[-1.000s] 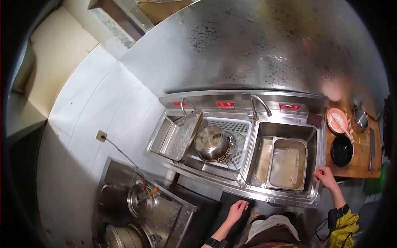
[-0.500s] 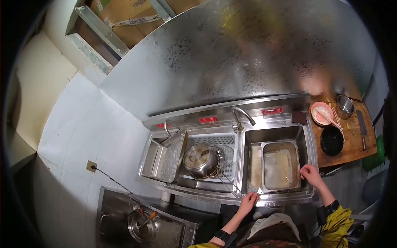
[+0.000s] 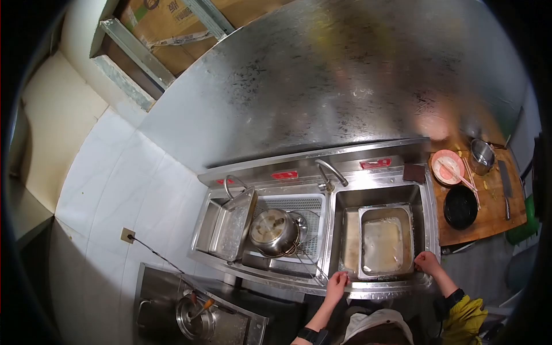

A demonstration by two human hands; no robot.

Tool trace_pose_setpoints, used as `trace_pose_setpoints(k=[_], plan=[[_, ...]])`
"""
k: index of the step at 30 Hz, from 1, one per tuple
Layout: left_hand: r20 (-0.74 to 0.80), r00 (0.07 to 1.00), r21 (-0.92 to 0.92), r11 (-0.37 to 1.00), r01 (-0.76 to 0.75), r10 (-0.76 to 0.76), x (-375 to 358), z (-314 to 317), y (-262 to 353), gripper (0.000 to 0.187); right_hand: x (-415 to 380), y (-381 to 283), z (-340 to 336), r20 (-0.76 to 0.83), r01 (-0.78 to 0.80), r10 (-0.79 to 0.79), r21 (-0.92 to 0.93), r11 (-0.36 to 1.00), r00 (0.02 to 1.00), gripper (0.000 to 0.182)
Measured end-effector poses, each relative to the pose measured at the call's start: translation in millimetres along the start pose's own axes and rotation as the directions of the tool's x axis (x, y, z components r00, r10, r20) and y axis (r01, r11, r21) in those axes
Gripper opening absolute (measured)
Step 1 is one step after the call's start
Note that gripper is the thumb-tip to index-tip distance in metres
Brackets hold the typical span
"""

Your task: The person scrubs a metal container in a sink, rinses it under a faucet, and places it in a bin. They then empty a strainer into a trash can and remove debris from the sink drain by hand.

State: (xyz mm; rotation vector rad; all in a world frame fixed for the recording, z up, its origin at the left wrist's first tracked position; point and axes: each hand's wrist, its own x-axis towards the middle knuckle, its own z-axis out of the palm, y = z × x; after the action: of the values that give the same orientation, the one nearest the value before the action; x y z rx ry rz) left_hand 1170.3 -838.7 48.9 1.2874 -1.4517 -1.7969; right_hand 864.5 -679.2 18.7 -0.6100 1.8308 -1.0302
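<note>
We grip the steel pan (image 3: pixel 382 241), lower right of frame in the sink basin (image 3: pixel 345 218): left hand (image 3: pixel 336 282) and right hand (image 3: pixel 428 263) clamp its near corners. Keep it level; liquid inside.

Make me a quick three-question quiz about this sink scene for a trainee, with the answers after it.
1. True or false: the rectangular steel pan sits in the right-hand basin of the sink.
2. Which thing rests on the white perforated rack in the middle basin? A) a black bowl B) a steel pot C) a knife
3. Fill in: the left hand and the right hand are both at the near ____ of the rectangular steel pan.

Key
1. True.
2. B, the steel pot; the black bowl is on the wooden board to the right.
3. Corners: one hand at each.
</note>
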Motion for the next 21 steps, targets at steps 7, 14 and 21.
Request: trace_pose_setpoints(k=[7, 14, 21], plan=[[-0.140, 0.939, 0.470, 0.855, -0.217, 0.315, 158.9, -30.6, 59.0, 0.033, 48.7, 8.1, 7.3, -0.076, -0.001, -0.016, -0.227, 0.974, 0.997, 0.010], [-0.260, 0.873, 0.557, 0.802, -0.215, 0.414, 312.4, -51.1, 78.2, 0.039, 80.4, 7.1, 18.4, -0.148, -0.082, 0.056, -0.175, 0.981, 0.987, 0.012], [-0.165, 0.932, 0.579, 0.797, -0.173, 0.322, 405.7, -66.5, 88.7, 0.036, 104.7, 18.4, 11.8, -0.309, -0.178, 0.087, -0.281, 0.943, 0.947, 0.016]])
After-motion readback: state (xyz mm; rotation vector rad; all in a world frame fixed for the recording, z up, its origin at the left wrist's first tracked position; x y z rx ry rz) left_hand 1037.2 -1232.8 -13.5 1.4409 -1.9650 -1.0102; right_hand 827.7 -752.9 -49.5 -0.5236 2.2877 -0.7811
